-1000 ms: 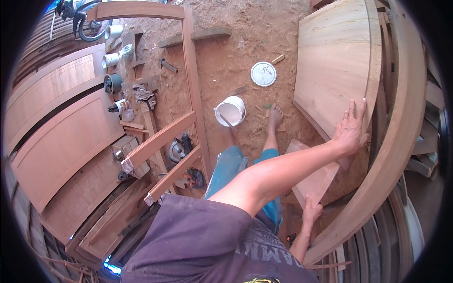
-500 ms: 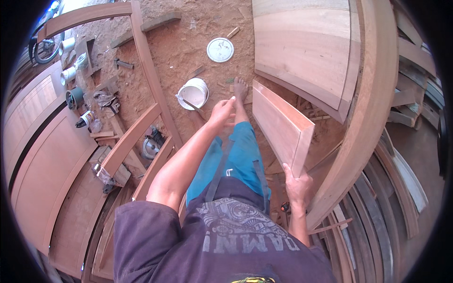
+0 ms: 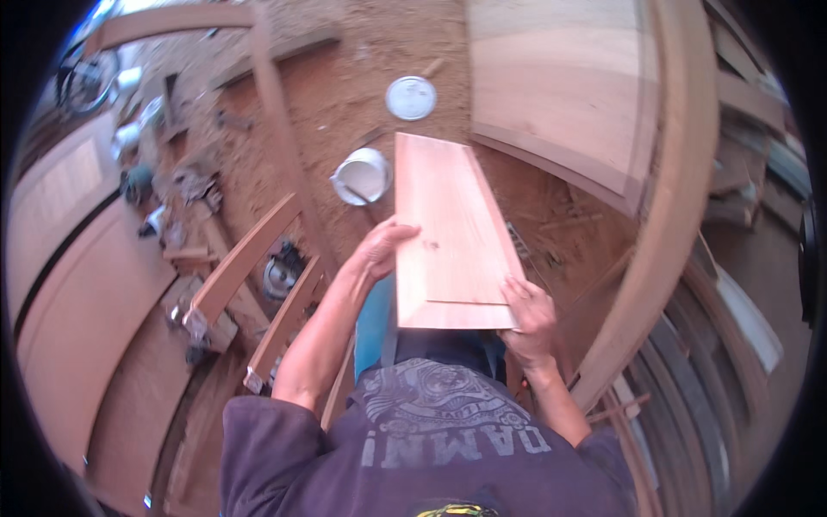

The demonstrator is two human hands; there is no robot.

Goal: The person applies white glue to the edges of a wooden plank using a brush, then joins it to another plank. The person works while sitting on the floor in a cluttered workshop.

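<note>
A pale reddish wooden panel (image 3: 448, 233) with bevelled edges lies face up in front of my body, its far end over the ground. My left hand (image 3: 383, 246) grips its left edge, thumb on the face and the other fingers mostly hidden behind. At the near right corner my right hand (image 3: 527, 314) is closed round the edge, fingers on top. Beyond the left hand stands a white bucket (image 3: 363, 177) with a stick-like handle leaning in it. The panel hides most of my legs.
A wooden frame (image 3: 280, 121) with crossrails rises at the left, near a circular saw (image 3: 280, 274). To the right stand a large wooden panel (image 3: 560, 86) and a thick curved-looking beam (image 3: 680, 172). A white lid (image 3: 411, 98) lies on the dirt; boards (image 3: 689, 405) are stacked at lower right.
The panel has swung from the right to in front of me, its broad face now turned up. My left hand, empty before, has taken hold of its left edge.
</note>
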